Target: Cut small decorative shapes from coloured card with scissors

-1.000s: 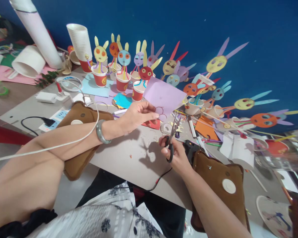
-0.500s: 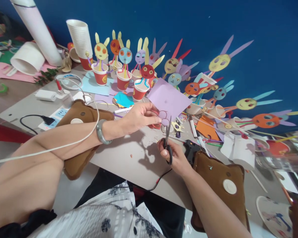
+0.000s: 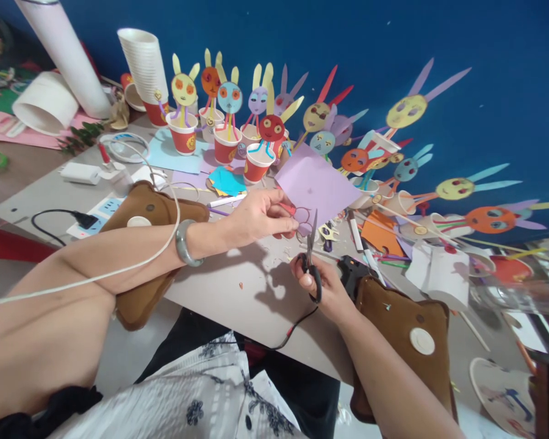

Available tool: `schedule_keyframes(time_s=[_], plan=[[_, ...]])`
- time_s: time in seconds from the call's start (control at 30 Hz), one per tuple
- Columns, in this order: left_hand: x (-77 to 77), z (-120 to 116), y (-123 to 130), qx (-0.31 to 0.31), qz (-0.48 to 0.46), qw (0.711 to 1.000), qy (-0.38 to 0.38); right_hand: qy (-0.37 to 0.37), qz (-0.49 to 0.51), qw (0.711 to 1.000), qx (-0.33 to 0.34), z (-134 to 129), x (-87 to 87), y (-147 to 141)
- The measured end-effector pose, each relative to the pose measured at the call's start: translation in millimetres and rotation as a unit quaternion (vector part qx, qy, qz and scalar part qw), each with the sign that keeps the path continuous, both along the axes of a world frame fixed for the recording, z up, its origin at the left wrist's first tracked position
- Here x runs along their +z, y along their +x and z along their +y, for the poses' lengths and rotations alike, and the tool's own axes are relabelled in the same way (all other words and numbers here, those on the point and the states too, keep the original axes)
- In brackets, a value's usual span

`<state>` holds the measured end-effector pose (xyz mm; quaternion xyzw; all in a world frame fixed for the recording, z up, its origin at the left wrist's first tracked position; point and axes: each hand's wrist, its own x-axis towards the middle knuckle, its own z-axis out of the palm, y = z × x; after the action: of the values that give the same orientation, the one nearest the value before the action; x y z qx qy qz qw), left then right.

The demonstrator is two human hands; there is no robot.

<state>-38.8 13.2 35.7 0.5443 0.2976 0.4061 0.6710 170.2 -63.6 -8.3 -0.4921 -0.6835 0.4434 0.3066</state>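
Observation:
Pinched in my left hand (image 3: 260,216) are small red pieces (image 3: 284,209), and purple paper with drawn circles (image 3: 303,221) shows beside its fingertips. My right hand (image 3: 324,283) is closed on black-handled scissors (image 3: 310,259), whose blades point up beside the circles. The blades look slightly apart; whether they touch the paper is hard to tell. A purple paper sheet (image 3: 318,183) with a small dark mark lies just beyond both hands, and its lower edge meets the circles. A grey bangle (image 3: 187,244) is on my left wrist.
Cups (image 3: 183,131) with paper rabbit figures line the blue wall. Stacked cups (image 3: 144,67) stand at back left. Brown cushions (image 3: 405,341) lie by both forearms. A black glue gun (image 3: 351,274) is near my right hand. A white cable (image 3: 96,280) crosses my left arm.
The purple sheet has shifted slightly right, and the circles by my left fingertips are turned differently. My right hand and the scissors have moved a little right. The view has shifted slightly.

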Motion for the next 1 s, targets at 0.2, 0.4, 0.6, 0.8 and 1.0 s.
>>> schedule_keyframes(time_s=[0.2,0.4,0.6,0.8,1.0], plan=[[1.8,-1.9,-0.2,0.003,0.0,1.0,0.003,-0.005,0.005,1.0,-0.005,0.2,-1.7,2.3],[-0.5,-1.3,-0.8,0.0,0.008,1.0,0.01,-0.011,0.001,1.0,-0.003,-0.7,-2.2,2.5],[-1.1,-1.2,0.4,0.0,0.009,1.0,0.006,-0.013,0.003,1.0,0.001,0.2,-3.7,3.3],[-3.0,-0.8,0.6,-0.009,0.002,1.0,0.012,-0.017,-0.001,1.0,-0.004,0.6,-2.9,2.6],[-3.0,-0.9,0.6,-0.01,-0.001,1.0,0.007,-0.016,-0.008,1.0,-0.003,0.1,-2.9,2.6]])
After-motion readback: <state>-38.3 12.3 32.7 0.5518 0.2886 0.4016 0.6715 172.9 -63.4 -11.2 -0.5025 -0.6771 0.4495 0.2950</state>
